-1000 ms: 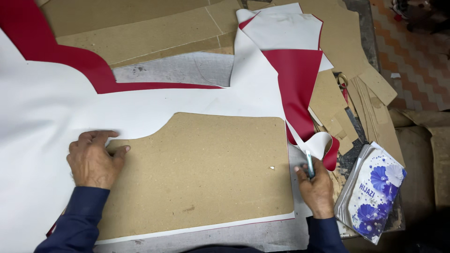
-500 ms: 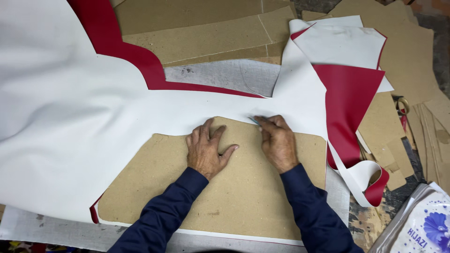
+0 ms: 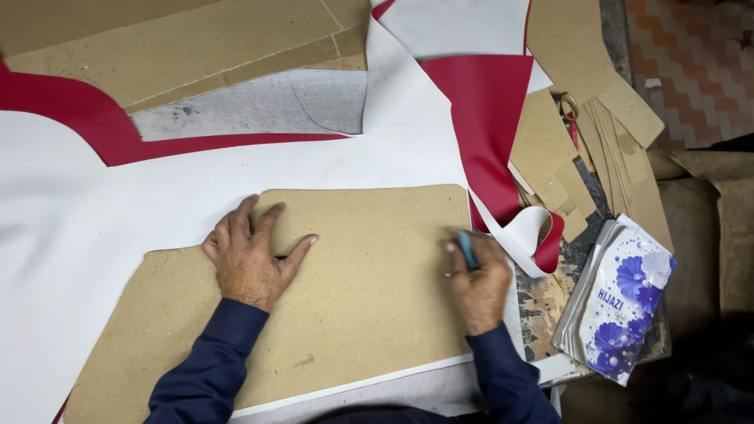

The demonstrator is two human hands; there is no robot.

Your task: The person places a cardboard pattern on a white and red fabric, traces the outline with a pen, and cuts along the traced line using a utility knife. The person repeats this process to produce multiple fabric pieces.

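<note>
A brown cardboard template (image 3: pixel 353 290) lies flat on a white sheet with a red underside (image 3: pixel 157 196). My left hand (image 3: pixel 250 255) presses palm down on the template's upper left part, fingers spread. My right hand (image 3: pixel 477 281) is at the template's right edge, closed around a small blue pen-like tool (image 3: pixel 468 250) whose tip touches the sheet beside the cardboard. Dark blue sleeves cover both forearms.
Folded red-and-white offcuts (image 3: pixel 491 133) curl to the right of the template. More cardboard patterns (image 3: pixel 173 47) lie at the back and right, with scissors (image 3: pixel 567 110) among them. A white packet with blue flowers (image 3: pixel 616 298) sits at the right table edge. A tiled floor shows at far right.
Half a second ago both hands lay flat together at the template's top edge. Now the left hand has shifted left and the right hand has gone to the right edge, holding the blue tool.
</note>
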